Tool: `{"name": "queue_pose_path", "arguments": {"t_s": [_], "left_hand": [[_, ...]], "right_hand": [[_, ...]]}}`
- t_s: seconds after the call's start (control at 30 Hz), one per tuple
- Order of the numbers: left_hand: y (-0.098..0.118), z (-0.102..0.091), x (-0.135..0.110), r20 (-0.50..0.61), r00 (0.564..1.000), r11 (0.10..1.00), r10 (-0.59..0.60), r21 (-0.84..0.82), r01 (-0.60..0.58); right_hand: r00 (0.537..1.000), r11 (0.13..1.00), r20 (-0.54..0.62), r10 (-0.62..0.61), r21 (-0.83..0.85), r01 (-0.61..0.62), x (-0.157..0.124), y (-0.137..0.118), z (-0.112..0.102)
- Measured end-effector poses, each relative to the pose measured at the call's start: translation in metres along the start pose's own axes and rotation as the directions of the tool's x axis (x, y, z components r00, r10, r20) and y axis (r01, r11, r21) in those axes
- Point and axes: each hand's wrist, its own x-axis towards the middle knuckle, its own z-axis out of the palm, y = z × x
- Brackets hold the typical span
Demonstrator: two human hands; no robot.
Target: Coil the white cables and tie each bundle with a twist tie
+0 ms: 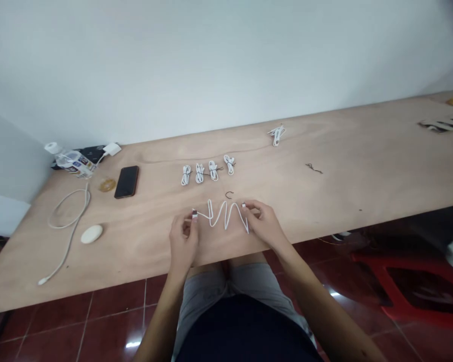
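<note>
A white cable (225,216) lies in zigzag folds on the wooden table between my hands. My left hand (184,234) pinches the connector at its left end. At the other end, my right hand (262,218) grips the second connector between thumb and fingers. Just beyond the folds rests a short, curved black twist tie (229,194). Farther back, several coiled white cables stand in a row, each bound with a dark tie; one coiled cable (213,170) is in the middle. Another coiled white cable (277,135) lies apart near the wall.
Leftward are a black phone (127,182), a white oval object (91,234), a tape roll (107,185), a plastic bottle (73,161) and a charger (112,149) with its long cable. More dark ties (314,168) lie right. A red stool (419,286) stands below the table edge.
</note>
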Motion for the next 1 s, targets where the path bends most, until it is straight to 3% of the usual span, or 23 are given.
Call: {"name": "queue_pose_path", "arguments": {"t_s": [0.13, 0.23, 0.33, 0.43, 0.57, 0.7, 0.8, 1.0], "left_hand": [[0.001, 0.003, 0.010, 0.090, 0.990, 0.984, 0.107, 0.133, -0.119], [0.003, 0.012, 0.013, 0.215, 0.967, 0.978, 0.133, 0.127, -0.163], [0.003, 0.019, 0.009, 0.266, 0.955, 0.976, 0.134, 0.133, -0.174], [0.000, 0.020, 0.003, 0.238, 0.965, 0.984, 0.109, 0.113, -0.139], [-0.001, 0.013, -0.002, 0.104, 0.990, 0.989, 0.093, 0.105, -0.104], [0.004, 0.002, -0.003, 0.005, 0.981, 0.911, 0.191, 0.370, -0.180], [0.005, -0.003, -0.001, 0.018, 0.974, 0.825, 0.227, 0.527, -0.202], [-0.005, 0.003, 0.009, 0.044, 0.991, 0.894, 0.129, 0.428, -0.136]], "right_hand": [[0.992, 0.942, 0.044, -0.118, -0.311, 0.125, 0.009, -0.006, 0.005], [0.992, 0.891, 0.075, -0.105, -0.437, 0.127, 0.008, -0.019, 0.023], [0.991, 0.848, 0.107, -0.085, -0.514, 0.128, 0.002, -0.032, 0.044], [0.983, 0.846, 0.145, -0.109, -0.505, 0.168, -0.002, -0.038, 0.060], [0.971, 0.856, 0.173, -0.168, -0.462, 0.231, -0.005, -0.035, 0.068], [0.959, 0.838, 0.204, -0.195, -0.473, 0.271, -0.009, -0.032, 0.068], [0.957, 0.841, 0.208, -0.200, -0.466, 0.277, -0.011, -0.034, 0.069], [0.958, 0.911, 0.189, -0.218, -0.312, 0.269, -0.007, -0.037, 0.074]]}}
